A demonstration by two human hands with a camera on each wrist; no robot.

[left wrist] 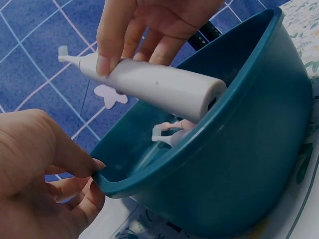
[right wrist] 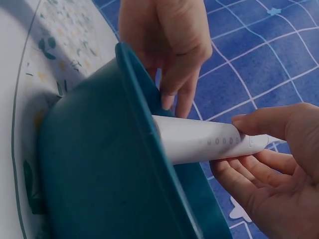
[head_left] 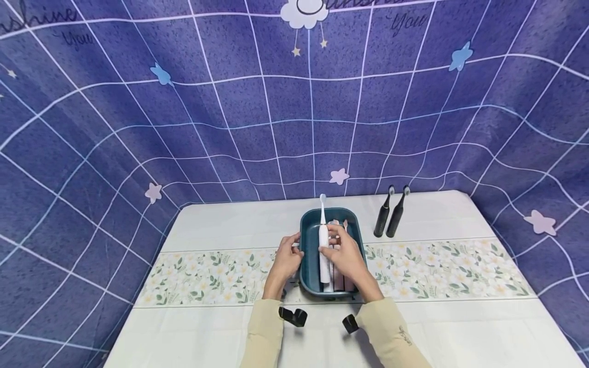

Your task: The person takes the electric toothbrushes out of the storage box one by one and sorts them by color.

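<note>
The right hand (head_left: 346, 251) pinches the white toothbrush (head_left: 324, 245) over the teal tub (head_left: 309, 278), long axis running away from the person, head outward. The left hand (head_left: 286, 258) grips the tub's left rim.

Readable only on the backdrop (head_left: 276, 102), in dark script: "You" at 1 o'clock beside the white cloud (head_left: 303, 13), partly cut "shine" with a smaller "You" under it at 11 o'clock, and letters cropped at the top edge by the cloud, illegible. Small marks on right sleeve (head_left: 405, 335), too small to read.
</note>
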